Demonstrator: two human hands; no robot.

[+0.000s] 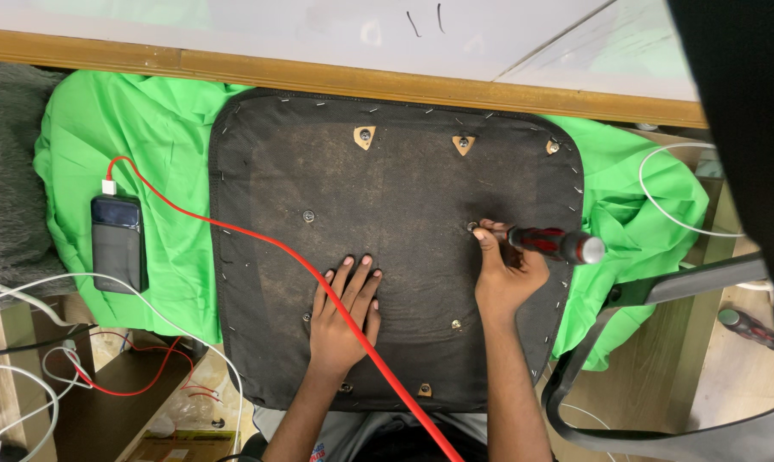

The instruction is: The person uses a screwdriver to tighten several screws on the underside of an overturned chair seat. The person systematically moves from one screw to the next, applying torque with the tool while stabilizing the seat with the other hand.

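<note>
Near edge: left hand lies flat, fingers spread, palm down on the upturned black seat base, pinning it. A red cable runs over that wrist and across the base to a dark power bank on the green cloth. Right hand is closed around a red-and-black screwdriver, tip set on a screw at the base's right-middle. Farther up: more screws along the far edge, then a wooden table edge. Risks: the shaft sits tilted, so the tip could cam out and slip toward the fingers; the cable could snag the left arm and drag the power bank.
</note>
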